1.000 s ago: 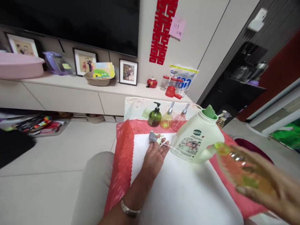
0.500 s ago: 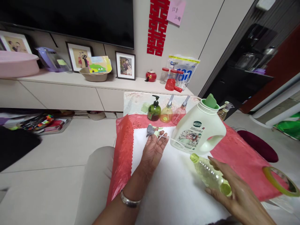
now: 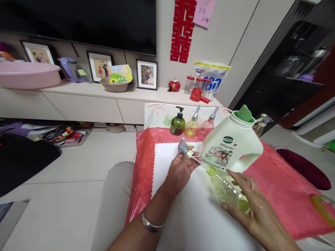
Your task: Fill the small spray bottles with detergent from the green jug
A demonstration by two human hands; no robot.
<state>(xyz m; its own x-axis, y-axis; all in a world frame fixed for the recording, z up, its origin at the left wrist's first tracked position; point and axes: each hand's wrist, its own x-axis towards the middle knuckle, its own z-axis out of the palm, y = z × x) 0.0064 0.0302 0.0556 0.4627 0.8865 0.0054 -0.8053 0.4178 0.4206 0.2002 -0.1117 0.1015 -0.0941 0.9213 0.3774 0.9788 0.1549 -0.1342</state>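
My left hand (image 3: 181,170) is closed in a pinch on a grey spray head (image 3: 183,146) with a pale collar and a thin white dip tube. The tube points right toward the neck of a clear yellow-green bottle (image 3: 226,184). Its far end is hard to see, so I cannot tell whether it is inside the mouth. Fingers and thumb of my right hand (image 3: 258,209) flank that bottle, its base near the palm. The bottle lies tilted, mouth to the upper left, above a white cloth (image 3: 193,219). Just behind stands a large pale-green jug (image 3: 222,139).
A dark green pump bottle (image 3: 178,123), a yellow spray bottle (image 3: 191,127) and a pink one (image 3: 206,129) line the table's back. Another spray bottle (image 3: 259,127) stands behind the jug. Red covering (image 3: 282,188) drapes the table; a tape roll (image 3: 323,209) sits right.
My right hand has brought the bottle leftward, closer to the spray head. My left hand has moved slightly right, so tube and bottle neck are now nearly together. The view has shifted a little.
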